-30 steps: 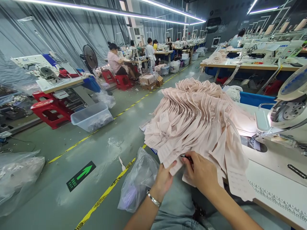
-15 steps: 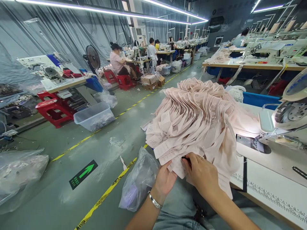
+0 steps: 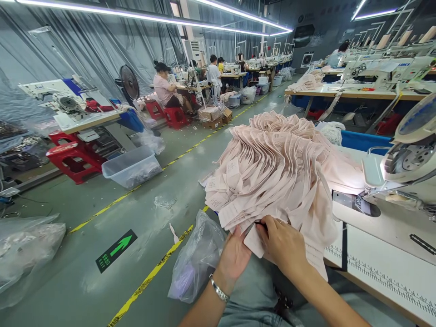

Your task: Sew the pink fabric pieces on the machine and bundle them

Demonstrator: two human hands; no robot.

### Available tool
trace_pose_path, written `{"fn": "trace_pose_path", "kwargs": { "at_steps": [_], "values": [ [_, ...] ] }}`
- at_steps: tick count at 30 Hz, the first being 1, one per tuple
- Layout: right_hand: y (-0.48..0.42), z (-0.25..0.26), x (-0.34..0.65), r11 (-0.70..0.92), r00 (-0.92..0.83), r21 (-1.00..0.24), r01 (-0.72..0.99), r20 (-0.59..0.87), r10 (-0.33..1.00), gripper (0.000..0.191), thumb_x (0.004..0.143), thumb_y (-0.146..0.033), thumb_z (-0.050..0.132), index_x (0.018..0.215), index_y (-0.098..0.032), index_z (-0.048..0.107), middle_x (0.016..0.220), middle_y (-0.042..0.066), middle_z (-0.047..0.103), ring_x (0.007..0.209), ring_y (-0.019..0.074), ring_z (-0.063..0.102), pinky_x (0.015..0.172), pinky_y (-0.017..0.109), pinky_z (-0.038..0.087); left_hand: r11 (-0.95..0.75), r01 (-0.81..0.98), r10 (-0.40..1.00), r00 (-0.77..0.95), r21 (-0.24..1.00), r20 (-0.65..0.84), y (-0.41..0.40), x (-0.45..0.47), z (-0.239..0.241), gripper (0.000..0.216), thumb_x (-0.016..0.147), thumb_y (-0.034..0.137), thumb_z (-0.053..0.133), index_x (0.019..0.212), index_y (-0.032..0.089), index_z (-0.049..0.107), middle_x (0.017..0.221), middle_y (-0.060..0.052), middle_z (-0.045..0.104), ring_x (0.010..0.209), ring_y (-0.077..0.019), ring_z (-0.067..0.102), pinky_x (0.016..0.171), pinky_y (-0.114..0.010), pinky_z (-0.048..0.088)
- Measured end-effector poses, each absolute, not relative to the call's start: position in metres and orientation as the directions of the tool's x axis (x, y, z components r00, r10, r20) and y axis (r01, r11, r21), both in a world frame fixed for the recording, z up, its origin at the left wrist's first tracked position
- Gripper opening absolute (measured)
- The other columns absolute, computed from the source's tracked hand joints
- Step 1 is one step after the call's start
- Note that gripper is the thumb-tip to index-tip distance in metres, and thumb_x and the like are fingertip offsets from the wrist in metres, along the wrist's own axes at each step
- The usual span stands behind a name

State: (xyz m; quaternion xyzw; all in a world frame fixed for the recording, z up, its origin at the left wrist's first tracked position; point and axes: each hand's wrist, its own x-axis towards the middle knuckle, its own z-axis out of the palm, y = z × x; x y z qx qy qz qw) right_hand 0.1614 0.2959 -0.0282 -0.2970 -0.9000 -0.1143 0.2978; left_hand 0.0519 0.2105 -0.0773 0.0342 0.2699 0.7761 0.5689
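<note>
A tall fanned pile of pale pink fabric pieces with white paper labels hangs over the left end of the white sewing table. My left hand, a metal bracelet at its wrist, holds a white label at the pile's lower edge from beneath. My right hand is closed over a small dark tool, its tip against that same label. Both hands meet at the bottom of the pile, above my lap.
A sewing machine stands on the table to the right. A clear plastic bag lies on the floor below my hands. Yellow floor tape, a green arrow sign, a plastic bin, red stools and seated workers at far tables fill the aisle.
The long loose label strip at the pile's right edge has shifted left and up, uncovering more of the table ruler. My hands stay at the pile's lower edge, on a fresh label.
</note>
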Motion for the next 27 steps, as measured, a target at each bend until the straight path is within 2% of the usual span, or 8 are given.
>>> {"fn": "trace_pose_path", "kwargs": {
  "at_steps": [2,4,7,10,13,16,20,27],
  "values": [
    [0.297,-0.029,0.16,0.797,-0.649,0.027,0.603,0.598,0.471,0.031,0.103,-0.028,0.035,0.078,-0.02,0.052,0.061,0.0,0.062,0.053,0.015,0.058,0.051,0.029,0.027,-0.166,-0.826,0.925,-0.319,0.538,-0.204,0.209,0.058,-0.079,0.053,0.068,0.032,0.087,0.116,0.019,0.069,0.127,-0.01,0.065,0.122,-0.031,0.058,0.107,-0.042,0.045],
    [0.298,-0.029,0.16,0.804,-0.65,0.007,0.594,0.593,0.475,0.032,0.103,-0.029,0.035,0.078,-0.02,0.052,0.059,0.0,0.061,0.052,0.015,0.058,0.05,0.029,0.026,-0.098,-0.773,0.941,-0.276,0.627,-0.194,0.209,0.063,-0.08,0.049,0.067,0.024,0.087,0.112,0.018,0.07,0.115,-0.01,0.069,0.114,-0.0296,0.062,0.103,-0.041,0.047],
    [0.297,-0.025,0.166,0.824,-0.619,-0.098,0.558,0.613,0.491,0.029,0.103,-0.032,0.036,0.083,-0.019,0.055,0.063,0.001,0.064,0.055,0.0149,0.061,0.05,0.027,0.03,-0.127,-0.724,0.903,-0.368,0.678,-0.224,0.214,0.062,-0.078,0.042,0.066,0.02,0.085,0.105,0.016,0.071,0.101,-0.009,0.072,0.107,-0.0281,0.065,0.102,-0.041,0.047],
    [0.293,-0.02,0.178,0.825,-0.564,-0.214,0.523,0.639,0.523,0.026,0.102,-0.037,0.04,0.094,-0.018,0.056,0.071,0.002,0.068,0.06,0.0143,0.064,0.052,0.024,0.037,-0.282,-0.743,0.801,-0.531,0.607,-0.277,0.219,0.051,-0.07,0.051,0.061,0.019,0.086,0.11,0.018,0.07,0.106,-0.008,0.072,0.11,-0.0275,0.064,0.105,-0.04,0.044],
    [0.29,-0.016,0.188,0.821,-0.56,-0.243,0.517,0.629,0.539,0.026,0.102,-0.038,0.041,0.095,-0.018,0.056,0.073,0.002,0.068,0.059,0.0135,0.064,0.05,0.024,0.038,-0.301,-0.828,0.799,-0.49,0.473,-0.35,0.22,0.042,-0.063,0.049,0.062,0.024,0.087,0.108,0.019,0.07,0.11,-0.008,0.072,0.11,-0.0289,0.064,0.106,-0.043,0.045],
    [0.287,-0.015,0.189,0.833,-0.582,-0.218,0.509,0.626,0.519,0.028,0.103,-0.038,0.038,0.094,-0.018,0.056,0.07,0.001,0.067,0.057,0.0131,0.063,0.05,0.024,0.038,-0.29,-0.853,0.827,-0.452,0.434,-0.335,0.217,0.043,-0.061,0.047,0.065,0.025,0.086,0.109,0.02,0.069,0.113,-0.007,0.071,0.113,-0.0296,0.063,0.106,-0.044,0.046],
    [0.286,-0.015,0.178,0.831,-0.581,-0.162,0.531,0.645,0.497,0.03,0.104,-0.036,0.036,0.092,-0.017,0.057,0.072,0.002,0.068,0.06,0.013,0.064,0.052,0.024,0.038,-0.253,-0.832,0.843,-0.44,0.493,-0.311,0.214,0.05,-0.066,0.049,0.068,0.029,0.084,0.114,0.02,0.068,0.11,-0.008,0.072,0.11,-0.0294,0.065,0.104,-0.044,0.048],
    [0.295,-0.025,0.169,0.782,-0.622,0.039,0.622,0.631,0.463,0.032,0.103,-0.028,0.035,0.079,-0.02,0.054,0.058,-0.001,0.061,0.052,0.0152,0.059,0.048,0.029,0.027,-0.272,-0.838,0.867,-0.427,0.473,-0.258,0.214,0.052,-0.069,0.052,0.072,0.03,0.083,0.119,0.019,0.066,0.121,-0.01,0.068,0.121,-0.0286,0.06,0.11,-0.042,0.043]
  ]
}}
